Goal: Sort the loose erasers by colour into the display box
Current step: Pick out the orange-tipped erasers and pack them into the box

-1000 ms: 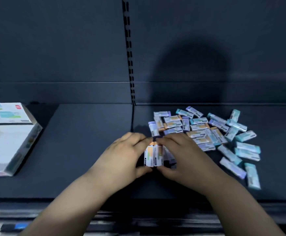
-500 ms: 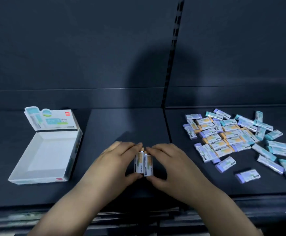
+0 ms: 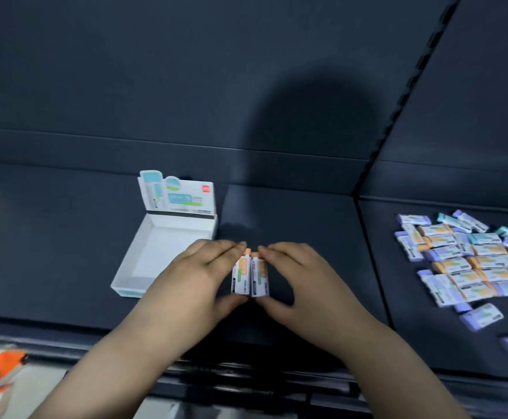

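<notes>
Orange erasers (image 3: 250, 276), rectangular, printed sleeves, pinched btwn L hand (image 3: 195, 279), R hand (image 3: 304, 282)

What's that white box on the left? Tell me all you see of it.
The box is a shallow white cardboard-looking tray, open on top, its near edge teal. A printed flap, teal and green with a red logo, stands up at its back. It lies askew on the dark shelf. Nothing shows on its white floor. The left hand hides its near right corner; contact cannot be told.
</notes>
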A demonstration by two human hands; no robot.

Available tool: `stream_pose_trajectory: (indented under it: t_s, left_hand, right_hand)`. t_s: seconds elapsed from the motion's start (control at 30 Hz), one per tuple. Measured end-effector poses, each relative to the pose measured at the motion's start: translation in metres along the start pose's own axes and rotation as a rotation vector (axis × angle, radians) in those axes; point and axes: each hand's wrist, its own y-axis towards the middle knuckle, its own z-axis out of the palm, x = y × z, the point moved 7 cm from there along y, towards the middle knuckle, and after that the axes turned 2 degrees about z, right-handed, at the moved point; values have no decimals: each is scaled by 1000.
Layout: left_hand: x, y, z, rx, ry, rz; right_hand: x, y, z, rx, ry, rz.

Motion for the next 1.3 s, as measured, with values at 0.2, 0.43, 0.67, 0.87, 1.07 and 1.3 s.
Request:
stream_pose_trajectory:
  t_s: [0.2, 0.43, 0.67, 0.87, 1.07, 1.3]
  left_hand:
    - [92, -21, -33, 42, 95, -43]
    - [153, -16, -42, 152, 154, 51]
    - [153, 0, -22, 295, 91, 73]
    - [155, 4, 0, 359, 148, -32]
    - [158, 6, 3, 325, 140, -153]
    - [162, 12, 5, 284, 160, -221]
  right_hand:
    - [55, 49, 38, -43, -7, 59]
    - [83, 93, 81, -34, -123, 198]
    - [86, 119, 100, 143, -221, 235]
    - [74, 132, 119, 227, -235, 208]
    - [68, 128, 116, 157, -178, 234]
    - [75, 132, 111, 136, -244, 200]
